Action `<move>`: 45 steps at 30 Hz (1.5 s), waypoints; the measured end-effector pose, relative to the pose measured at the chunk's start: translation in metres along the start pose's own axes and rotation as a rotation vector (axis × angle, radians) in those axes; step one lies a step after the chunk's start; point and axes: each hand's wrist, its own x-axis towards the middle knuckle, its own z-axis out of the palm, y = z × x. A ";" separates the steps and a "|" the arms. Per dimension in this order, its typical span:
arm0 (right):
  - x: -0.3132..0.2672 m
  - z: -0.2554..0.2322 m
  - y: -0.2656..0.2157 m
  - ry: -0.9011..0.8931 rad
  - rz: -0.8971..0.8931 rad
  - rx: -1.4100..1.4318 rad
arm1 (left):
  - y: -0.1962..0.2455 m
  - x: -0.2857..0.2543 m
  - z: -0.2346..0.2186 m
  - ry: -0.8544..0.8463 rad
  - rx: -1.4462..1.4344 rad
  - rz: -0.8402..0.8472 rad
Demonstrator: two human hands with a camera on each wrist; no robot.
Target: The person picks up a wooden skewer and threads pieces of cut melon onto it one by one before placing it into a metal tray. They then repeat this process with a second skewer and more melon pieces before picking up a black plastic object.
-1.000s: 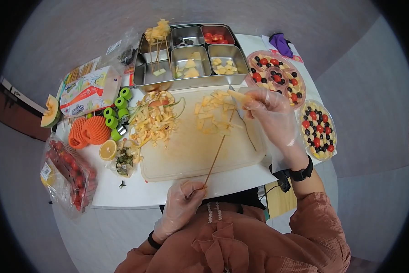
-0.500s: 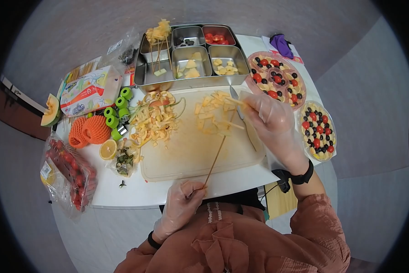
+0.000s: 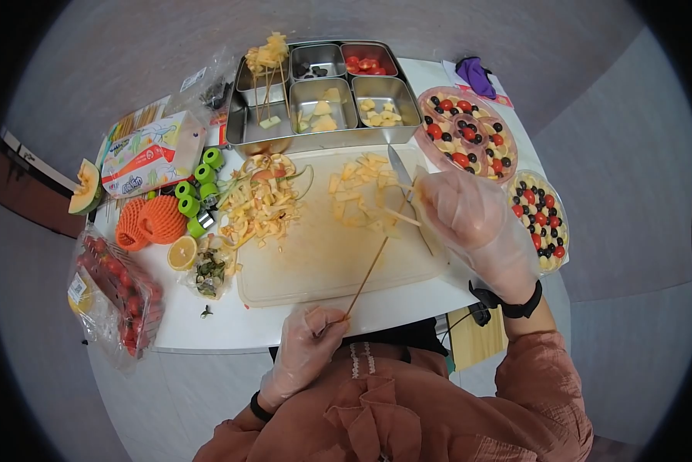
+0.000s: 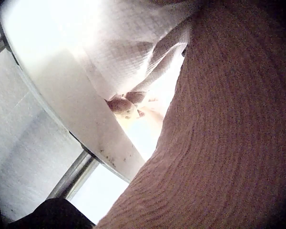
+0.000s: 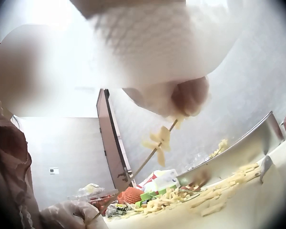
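In the head view, my gloved left hand grips the lower end of a thin wooden skewer close to the body. The skewer slants up over the cutting board. Pale yellow fruit strips are threaded near its upper end, seen in the right wrist view. My gloved right hand pinches another yellow fruit strip at the skewer's tip; its fingertips are partly hidden in the head view. A knife lies on the board beside this hand. Sleeve and glare fill most of the left wrist view.
Fruit peelings and cut strips lie on the board. Behind stands a steel tray with fruit containers and finished skewers. Two fruit platters sit right; a tomato box, half lemon and green cutters left.
My right hand has brought its fruit strip onto the skewer's tip and moved slightly right and toward the body, turning knuckles up. My left hand has stayed in place.
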 end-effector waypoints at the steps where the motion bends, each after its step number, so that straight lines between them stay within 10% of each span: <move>1: -0.002 0.000 0.001 -0.026 -0.037 -0.018 | 0.000 0.000 0.000 0.000 0.000 0.000; 22: -0.003 -0.020 -0.005 -0.124 -0.142 0.073 | 0.006 0.000 0.000 0.041 0.070 0.054; 26: -0.003 -0.006 0.008 -0.020 0.083 0.174 | 0.000 -0.003 0.002 0.084 -0.019 0.048; 45: 0.007 0.122 0.002 -0.288 -0.070 0.189 | -0.016 -0.015 0.000 0.251 -0.237 -0.023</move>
